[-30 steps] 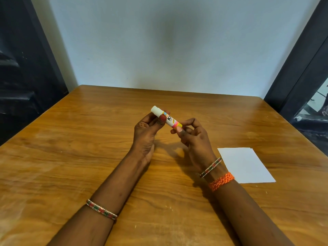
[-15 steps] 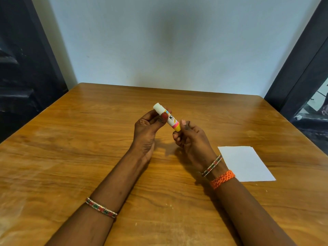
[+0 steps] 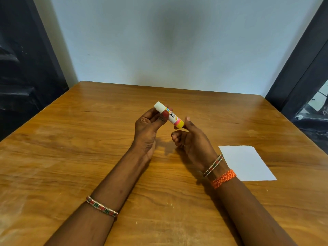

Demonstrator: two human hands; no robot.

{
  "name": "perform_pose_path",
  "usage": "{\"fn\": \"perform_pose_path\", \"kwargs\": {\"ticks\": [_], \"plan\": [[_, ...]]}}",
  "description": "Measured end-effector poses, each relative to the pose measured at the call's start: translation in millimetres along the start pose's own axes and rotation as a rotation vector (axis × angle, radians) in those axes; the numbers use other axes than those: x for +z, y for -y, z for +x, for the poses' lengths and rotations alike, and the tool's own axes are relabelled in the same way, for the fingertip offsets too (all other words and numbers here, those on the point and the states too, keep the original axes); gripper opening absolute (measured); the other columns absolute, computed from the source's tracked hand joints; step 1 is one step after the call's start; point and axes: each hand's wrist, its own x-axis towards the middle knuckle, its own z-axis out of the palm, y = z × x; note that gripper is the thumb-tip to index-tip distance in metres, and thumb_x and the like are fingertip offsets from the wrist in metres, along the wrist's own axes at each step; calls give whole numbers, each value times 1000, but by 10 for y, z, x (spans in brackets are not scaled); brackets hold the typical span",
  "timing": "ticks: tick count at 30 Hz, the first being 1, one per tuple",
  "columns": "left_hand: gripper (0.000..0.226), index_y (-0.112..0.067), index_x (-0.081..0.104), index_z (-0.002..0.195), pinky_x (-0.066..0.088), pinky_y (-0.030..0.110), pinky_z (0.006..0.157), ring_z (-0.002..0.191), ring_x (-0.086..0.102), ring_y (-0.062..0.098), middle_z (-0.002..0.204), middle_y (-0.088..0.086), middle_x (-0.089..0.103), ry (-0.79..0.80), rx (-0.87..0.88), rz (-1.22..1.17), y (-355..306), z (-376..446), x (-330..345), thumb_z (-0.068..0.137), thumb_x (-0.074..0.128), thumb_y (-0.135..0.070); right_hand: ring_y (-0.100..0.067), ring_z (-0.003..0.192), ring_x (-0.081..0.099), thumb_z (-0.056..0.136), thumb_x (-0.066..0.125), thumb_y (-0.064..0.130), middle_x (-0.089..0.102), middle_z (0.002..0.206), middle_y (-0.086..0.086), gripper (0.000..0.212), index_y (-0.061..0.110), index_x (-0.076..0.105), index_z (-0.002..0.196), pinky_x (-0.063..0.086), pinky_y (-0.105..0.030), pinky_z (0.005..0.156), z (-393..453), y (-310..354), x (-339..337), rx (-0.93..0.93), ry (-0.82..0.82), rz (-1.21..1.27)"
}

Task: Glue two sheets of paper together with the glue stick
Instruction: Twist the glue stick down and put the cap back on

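Left hand (image 3: 147, 125) pinches the capped glue stick (image 3: 169, 115); right hand (image 3: 190, 137), loosely curled, fingertips its yellow base. Paper (image 3: 246, 163) lies unglued on the desk (image 3: 71, 157); gluing not begun.

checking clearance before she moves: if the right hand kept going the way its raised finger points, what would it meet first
The right hand would most likely meet the yellow base of the white glue stick, which that finger already seems to touch; depth is unclear.
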Motion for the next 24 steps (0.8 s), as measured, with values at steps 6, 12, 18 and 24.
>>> {"fn": "perform_pose_path", "kwargs": {"ticks": [6,12,18,24], "plan": [[35,-2,58,118,43,1,57,75,61,-13,96,-6,65,1,-4,9,-14,-13,6,83,59,-6,-11,60,52,94,37,41,63,60,1,36,11,58,91,40,-24,64,1,8,-8,16,-8,-23],[36,-7,58,119,42,12,69,80,60,-9,94,-10,67,-6,-31,-33,-43,-7,-2,83,59,-7,-12,77,55,72,64,17,66,77,-3,23,20,54,92,38,-28,71,-13,85,-72,-105,33,20],[20,-19,64,99,43,12,66,81,62,-11,82,-17,71,3,-33,-46,-48,-3,2,82,60,-9,-11,75,54,76,62,18,63,78,-1,21,22,53,95,37,-29,72,-25,40,-22,-113,31,87],[29,-9,62,110,44,2,57,77,62,-12,82,-15,71,6,-9,-47,-2,-21,24,82,61,-5,-9,65,55,84,56,31,63,67,3,10,21,56,85,39,-29,73,9,24,-65,-84,-25,61]]}}
